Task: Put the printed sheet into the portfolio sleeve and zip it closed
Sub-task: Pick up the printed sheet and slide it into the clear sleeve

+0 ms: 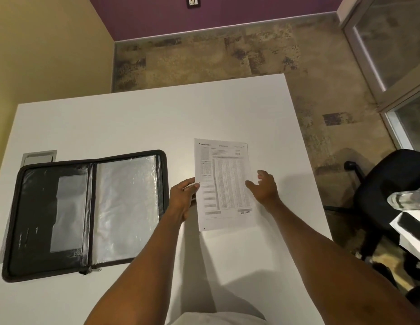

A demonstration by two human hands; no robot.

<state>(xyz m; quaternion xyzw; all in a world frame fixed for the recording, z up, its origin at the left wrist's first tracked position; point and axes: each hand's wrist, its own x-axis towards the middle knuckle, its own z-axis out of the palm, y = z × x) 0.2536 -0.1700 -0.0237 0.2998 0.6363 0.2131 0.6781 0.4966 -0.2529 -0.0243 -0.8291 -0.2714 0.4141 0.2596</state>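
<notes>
Printed sheet (224, 184) flat on white table (133, 118), right of the open, unzipped portfolio (87, 214). Left hand (183, 198) pinches the sheet's left edge. Right hand (263, 186) open, fingers spread, at the right edge, gripping nothing.

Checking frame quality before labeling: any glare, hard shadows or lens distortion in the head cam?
Head view: glare on the portfolio's clear sleeve; both arms cast soft shadows on the table; wide-angle lens bows the table edges; printed sheet's small text is too blurred to read.
</notes>
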